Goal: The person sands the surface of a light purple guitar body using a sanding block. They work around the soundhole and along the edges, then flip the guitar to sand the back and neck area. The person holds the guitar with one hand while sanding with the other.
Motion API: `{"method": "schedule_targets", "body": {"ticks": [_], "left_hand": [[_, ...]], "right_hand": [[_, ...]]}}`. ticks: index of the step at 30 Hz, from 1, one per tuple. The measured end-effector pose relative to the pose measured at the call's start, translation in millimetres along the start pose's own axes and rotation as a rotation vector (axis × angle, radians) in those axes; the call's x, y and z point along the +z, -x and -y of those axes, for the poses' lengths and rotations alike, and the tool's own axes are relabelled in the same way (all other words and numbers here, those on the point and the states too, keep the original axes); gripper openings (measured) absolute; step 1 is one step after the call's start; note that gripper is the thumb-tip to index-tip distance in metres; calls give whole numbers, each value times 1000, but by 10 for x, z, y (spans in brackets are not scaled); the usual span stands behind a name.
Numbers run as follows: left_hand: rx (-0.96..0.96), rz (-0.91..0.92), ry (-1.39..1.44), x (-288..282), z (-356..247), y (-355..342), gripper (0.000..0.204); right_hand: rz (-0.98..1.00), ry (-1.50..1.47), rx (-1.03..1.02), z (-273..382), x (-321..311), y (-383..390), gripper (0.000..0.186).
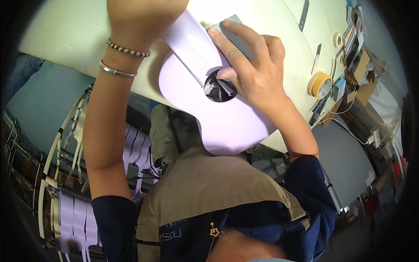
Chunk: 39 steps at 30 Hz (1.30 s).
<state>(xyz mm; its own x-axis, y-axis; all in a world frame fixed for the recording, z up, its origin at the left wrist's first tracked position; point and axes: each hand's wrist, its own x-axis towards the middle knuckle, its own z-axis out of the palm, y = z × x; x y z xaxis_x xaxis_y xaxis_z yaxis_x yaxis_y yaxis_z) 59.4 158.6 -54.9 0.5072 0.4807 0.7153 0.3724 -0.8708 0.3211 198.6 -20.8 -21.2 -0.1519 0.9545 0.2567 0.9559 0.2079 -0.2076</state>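
Holds a grey block point(235, 37) in the right hand point(262, 72), just past twelve o'clock of the sound hole of a lilac guitar point(235, 126) lying mid-view, neck toward eleven, overhanging a pale table point(275, 19). Curls the right fingers over the block, thumb apart at the hole. Has the left hand point(146, 13) beside the neck at eleven, fingers cropped, so cannot tell their state. Shows a tape roll point(313, 84) at two; at eight, probably more guitars point(78, 220).

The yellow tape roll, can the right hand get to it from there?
Probably yes. The yellow tape roll sits on the table just right of the right hand, with nothing seeming to stand between. The fingers are on a grey block, though, so they may need to let go first.
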Motion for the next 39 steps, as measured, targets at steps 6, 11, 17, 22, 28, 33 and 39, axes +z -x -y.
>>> {"method": "schedule_targets", "body": {"ticks": [6,11,17,22,28,33,39], "left_hand": [[-51,91,-47,-82,-48,-62,11],[-67,69,-14,-84,-41,-32,11],[-10,38,-29,-57,-68,-47,10],[-32,7,-1,-50,-54,-26,10],[-62,104,-70,-104,-68,-44,10],[-77,64,-1,-69,-65,-48,11],[-92,105,-61,-103,-102,-56,11]], "right_hand": [[41,9,69,70,-94,268,55],[48,18,78,90,-79,261,56],[41,28,76,61,-40,35,56],[86,54,124,155,-198,390,55],[85,39,124,159,-184,284,53],[32,35,46,21,-41,131,58],[91,0,124,134,-181,360,56]]}}
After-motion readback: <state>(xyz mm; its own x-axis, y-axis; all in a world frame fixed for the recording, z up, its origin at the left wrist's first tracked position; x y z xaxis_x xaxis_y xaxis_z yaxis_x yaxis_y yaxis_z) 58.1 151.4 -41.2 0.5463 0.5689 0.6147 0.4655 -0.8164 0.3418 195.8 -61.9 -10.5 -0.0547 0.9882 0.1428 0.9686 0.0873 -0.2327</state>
